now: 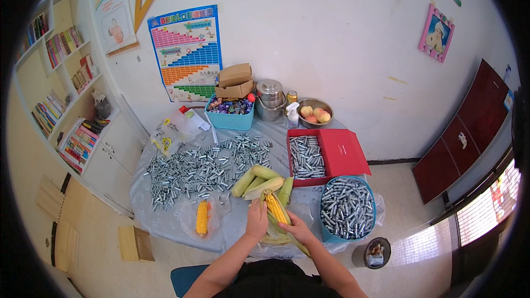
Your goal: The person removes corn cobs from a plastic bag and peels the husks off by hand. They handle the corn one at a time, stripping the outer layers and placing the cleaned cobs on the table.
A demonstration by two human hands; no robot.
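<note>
**Husking, partway through**

The step in hand looks like peeling a half-husked ear of corn [275, 206]; the next move seems to call for a steady hold on it and a firm pull to take the remaining husk [271, 239] clear.

At the left, a bare yellow cob [202, 218] lies on a clear plastic bag [220, 209] on the bench [227, 240], well apart from both hands. Next comes a pile of ears in green husks [257, 179], just beyond the hands. The left hand [256, 221] has its fingers closed around the left side of the half-husked ear, which tilts between the two hands, touching both, kernels bared on its upper face. The right hand [298, 228] has its fingers closed at the lower right; whether they press cob, husk or both, I cannot tell. Farther right stands a blue tub [327, 235] of metal cylinders [346, 208].
</note>
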